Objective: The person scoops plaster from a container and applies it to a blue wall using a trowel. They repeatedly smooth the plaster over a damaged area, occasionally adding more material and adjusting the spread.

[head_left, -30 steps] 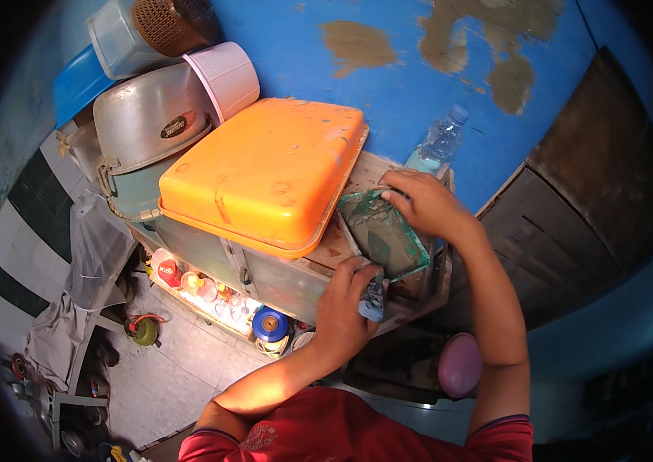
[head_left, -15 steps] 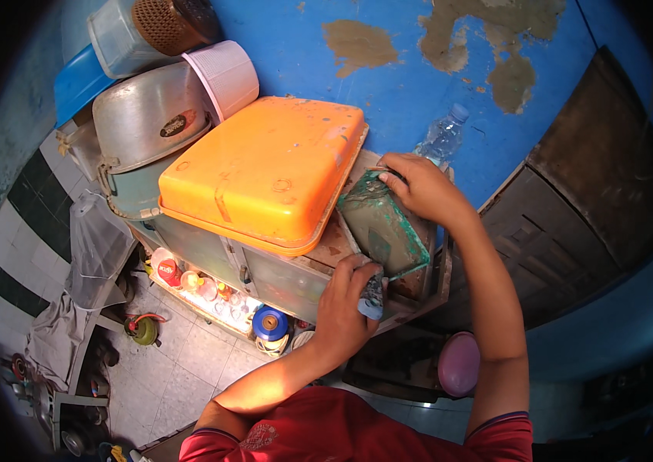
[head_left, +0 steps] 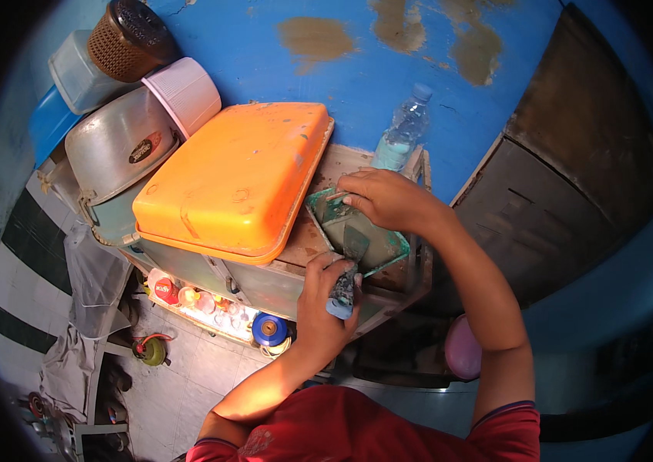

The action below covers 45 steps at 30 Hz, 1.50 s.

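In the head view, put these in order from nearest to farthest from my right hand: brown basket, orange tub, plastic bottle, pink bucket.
From your right hand:
1. Plastic bottle: just beyond it, near the wall.
2. Orange tub: to its left.
3. Pink bucket: farther left, past the tub.
4. Brown basket: upper left.

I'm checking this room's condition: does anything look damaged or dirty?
Yes: the blue wall has rough brown patches interrupting its paint, and the green-rimmed container beneath the right hand looks smeared with residue.
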Each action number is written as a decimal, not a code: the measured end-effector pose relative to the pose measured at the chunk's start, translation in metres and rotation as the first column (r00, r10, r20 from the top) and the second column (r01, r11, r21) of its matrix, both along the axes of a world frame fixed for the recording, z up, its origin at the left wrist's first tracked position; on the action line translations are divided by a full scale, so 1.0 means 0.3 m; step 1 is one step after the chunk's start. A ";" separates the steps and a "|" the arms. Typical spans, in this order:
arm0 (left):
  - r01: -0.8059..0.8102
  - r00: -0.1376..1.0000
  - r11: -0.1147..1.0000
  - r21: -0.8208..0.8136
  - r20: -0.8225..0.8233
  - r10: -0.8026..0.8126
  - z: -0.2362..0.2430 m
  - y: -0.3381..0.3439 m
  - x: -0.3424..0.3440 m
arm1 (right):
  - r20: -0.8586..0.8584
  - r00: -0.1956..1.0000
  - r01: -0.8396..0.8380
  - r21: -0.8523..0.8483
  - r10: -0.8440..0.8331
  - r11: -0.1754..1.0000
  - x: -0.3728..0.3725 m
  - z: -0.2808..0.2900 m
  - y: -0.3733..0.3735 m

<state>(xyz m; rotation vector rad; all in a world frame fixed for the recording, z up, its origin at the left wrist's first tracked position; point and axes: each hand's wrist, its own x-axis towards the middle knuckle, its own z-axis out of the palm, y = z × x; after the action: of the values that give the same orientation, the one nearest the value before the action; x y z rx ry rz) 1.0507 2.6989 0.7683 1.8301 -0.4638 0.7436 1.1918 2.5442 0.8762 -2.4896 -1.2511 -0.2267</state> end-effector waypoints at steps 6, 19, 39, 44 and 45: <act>0.020 1.000 1.000 0.011 0.004 -0.020 0.026 -0.005 -0.004 | 0.136 0.984 0.116 0.035 -0.119 0.993 0.034 -0.003 0.017; -0.044 0.995 0.989 0.143 0.097 0.030 0.027 0.004 0.012 | 0.191 0.977 -0.096 0.016 0.091 0.995 -0.043 -0.058 0.022; -0.056 0.985 0.992 0.111 0.167 0.037 0.170 0.053 0.005 | -0.012 0.976 0.218 0.086 -0.218 0.972 0.016 -0.031 -0.015; -0.123 0.981 0.981 0.148 0.167 0.098 0.182 0.070 -0.013 | -0.009 0.976 0.220 0.053 -0.220 0.974 -0.021 -0.053 0.006; -0.132 0.981 0.979 0.158 0.164 0.106 0.177 0.070 -0.015 | -0.031 0.970 0.244 0.042 -0.243 0.969 -0.030 -0.045 0.007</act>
<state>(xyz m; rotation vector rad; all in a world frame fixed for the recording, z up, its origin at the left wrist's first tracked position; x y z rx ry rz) 1.0462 2.7200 0.8215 1.9789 -0.5349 0.9586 1.1829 2.5465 0.8625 -2.5942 -0.9173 -0.2794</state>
